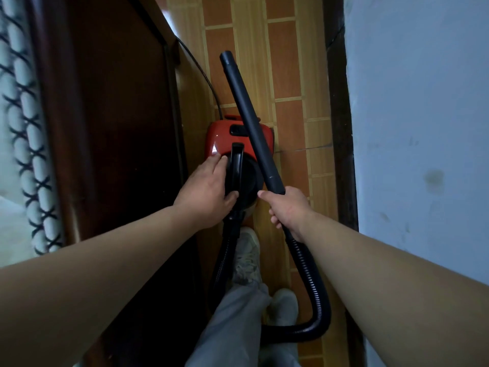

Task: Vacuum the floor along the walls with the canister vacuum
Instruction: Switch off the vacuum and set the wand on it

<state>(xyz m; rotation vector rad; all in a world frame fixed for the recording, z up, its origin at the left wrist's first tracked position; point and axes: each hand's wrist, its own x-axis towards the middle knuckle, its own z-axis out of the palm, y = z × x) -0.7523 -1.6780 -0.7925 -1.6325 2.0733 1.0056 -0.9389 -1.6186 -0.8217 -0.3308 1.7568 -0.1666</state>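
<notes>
Head view puts the red canister vacuum [225, 139] at centre, over the tiled floor [285, 62] of a narrow passage and close beside the dark wooden furniture [111, 128] on our left. We cannot tell whether it rests on the tiles or hangs lifted. Our left hand [209, 192] wraps the black carry handle [236, 165] on its top, thumb curled at the near end. Our right hand [287, 207] is closed round the base of the dark wand [248, 120], which slants across the canister, tip pointing ahead. Behind that hand the ribbed hose [312, 287] loops past our shoes [247, 255]. A black cord [203, 78] trails from the canister's far end. A pale wall [423, 128] with dark skirting [338, 128] stands at right.
</notes>
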